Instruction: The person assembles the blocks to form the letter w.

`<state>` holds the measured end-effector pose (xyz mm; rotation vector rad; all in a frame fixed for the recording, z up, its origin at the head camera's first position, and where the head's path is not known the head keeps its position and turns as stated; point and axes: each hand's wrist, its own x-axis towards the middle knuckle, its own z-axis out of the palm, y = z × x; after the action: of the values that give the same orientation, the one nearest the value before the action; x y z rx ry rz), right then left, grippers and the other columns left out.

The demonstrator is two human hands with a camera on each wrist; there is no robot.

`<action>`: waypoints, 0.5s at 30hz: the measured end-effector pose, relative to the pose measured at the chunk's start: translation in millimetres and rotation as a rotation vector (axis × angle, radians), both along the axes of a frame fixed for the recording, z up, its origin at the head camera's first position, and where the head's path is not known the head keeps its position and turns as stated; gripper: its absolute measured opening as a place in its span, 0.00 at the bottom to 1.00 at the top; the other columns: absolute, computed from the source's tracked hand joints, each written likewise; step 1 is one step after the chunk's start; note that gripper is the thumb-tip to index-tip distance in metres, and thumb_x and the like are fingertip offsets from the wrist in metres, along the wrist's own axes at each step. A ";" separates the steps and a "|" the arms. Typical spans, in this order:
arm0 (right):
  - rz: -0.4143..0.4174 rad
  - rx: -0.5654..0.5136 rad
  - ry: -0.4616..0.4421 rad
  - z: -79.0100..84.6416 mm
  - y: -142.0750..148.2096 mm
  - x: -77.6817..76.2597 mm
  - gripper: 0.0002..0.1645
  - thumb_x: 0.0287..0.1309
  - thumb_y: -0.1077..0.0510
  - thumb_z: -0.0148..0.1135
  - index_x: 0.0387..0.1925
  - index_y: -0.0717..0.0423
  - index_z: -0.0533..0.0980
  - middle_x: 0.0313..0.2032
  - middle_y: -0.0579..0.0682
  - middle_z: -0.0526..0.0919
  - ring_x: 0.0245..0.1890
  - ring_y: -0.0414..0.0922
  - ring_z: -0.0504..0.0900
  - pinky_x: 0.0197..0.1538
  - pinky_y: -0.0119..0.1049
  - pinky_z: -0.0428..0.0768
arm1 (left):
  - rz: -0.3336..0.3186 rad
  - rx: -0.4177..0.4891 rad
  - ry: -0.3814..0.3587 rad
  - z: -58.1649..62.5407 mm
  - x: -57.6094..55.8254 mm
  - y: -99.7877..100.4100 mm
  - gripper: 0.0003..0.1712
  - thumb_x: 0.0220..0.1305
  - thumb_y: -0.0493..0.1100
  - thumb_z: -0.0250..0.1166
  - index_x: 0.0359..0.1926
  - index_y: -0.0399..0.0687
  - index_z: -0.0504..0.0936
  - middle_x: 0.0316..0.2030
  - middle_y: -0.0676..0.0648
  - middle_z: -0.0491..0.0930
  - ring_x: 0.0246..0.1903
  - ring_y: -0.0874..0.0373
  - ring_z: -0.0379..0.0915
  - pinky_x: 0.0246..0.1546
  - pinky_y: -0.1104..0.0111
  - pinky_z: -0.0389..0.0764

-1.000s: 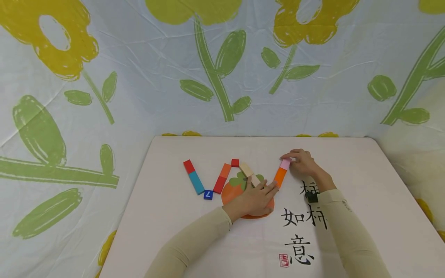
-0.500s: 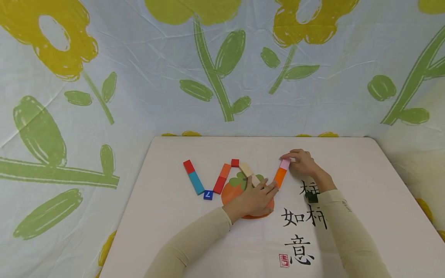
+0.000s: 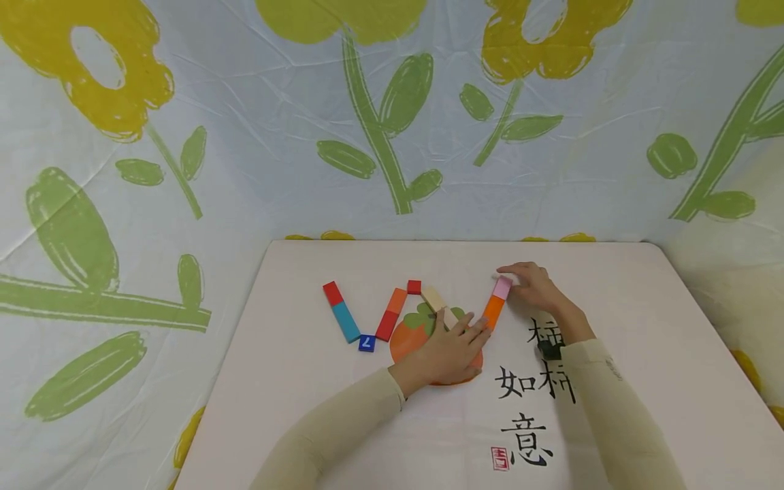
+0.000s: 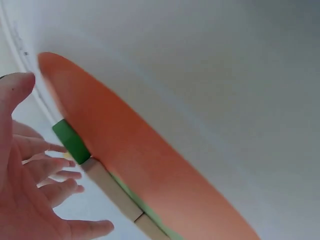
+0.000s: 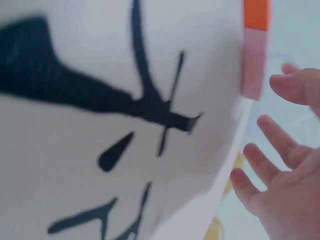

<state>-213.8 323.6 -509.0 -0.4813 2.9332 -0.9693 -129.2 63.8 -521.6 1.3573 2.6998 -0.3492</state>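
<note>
My left hand [image 3: 450, 354] is spread over the orange persimmon print, its fingertips by the lower end of an orange block [image 3: 493, 313]. A pink block [image 3: 502, 287] continues that slanted row at its upper end. Beside it, my right hand [image 3: 531, 286] has the index finger extended past the pink block's far end; the right wrist view shows a gap between the fingers and the pink block [image 5: 254, 64]. Two plain wooden blocks [image 3: 434, 298] slope down toward my left hand. A green block [image 4: 71, 141] adjoins them in the left wrist view, hidden from the head view by the hand.
Further left, a red cube [image 3: 414, 287], an orange block [image 3: 397, 299], a red block [image 3: 386, 327], a blue block numbered 7 [image 3: 367, 344], a teal block [image 3: 347, 323] and another red block [image 3: 333, 293] form a zigzag. Black characters [image 3: 525, 439] are printed on the tablecloth [image 3: 269, 408].
My right index finger has shifted slightly up and away from the pink block's end, which shows more fully. My left hand stays almost still, and the other blocks have not moved.
</note>
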 end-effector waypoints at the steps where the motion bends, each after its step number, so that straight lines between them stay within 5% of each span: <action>1: -0.014 -0.012 0.012 1.6 -0.6 1.6 0.25 0.59 0.75 0.57 0.59 0.66 0.76 0.59 0.72 0.72 0.62 0.71 0.63 0.62 0.72 0.58 | -0.002 0.027 0.006 0.5 0.4 -2.3 0.45 0.72 0.71 0.45 0.80 0.57 0.48 0.79 0.52 0.44 0.77 0.50 0.39 0.66 0.35 0.52; 8: -0.134 -0.115 0.130 15.7 -10.8 30.4 0.21 0.68 0.65 0.60 0.60 0.68 0.74 0.54 0.70 0.75 0.54 0.67 0.72 0.56 0.65 0.69 | 0.000 0.201 0.084 22.5 5.4 -33.7 0.37 0.73 0.64 0.50 0.74 0.50 0.65 0.70 0.48 0.66 0.71 0.50 0.57 0.67 0.49 0.63; 15: -0.243 -0.172 0.166 19.6 -31.4 73.2 0.18 0.72 0.58 0.57 0.57 0.65 0.75 0.48 0.63 0.80 0.47 0.59 0.78 0.52 0.59 0.76 | 0.076 0.430 0.050 36.8 15.4 -81.5 0.32 0.71 0.59 0.59 0.67 0.44 0.74 0.60 0.47 0.75 0.63 0.52 0.67 0.66 0.60 0.67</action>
<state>-140.7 292.2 -489.4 -0.2203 3.1268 -1.2741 -113.8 -17.7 -484.8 1.3407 2.9739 0.2231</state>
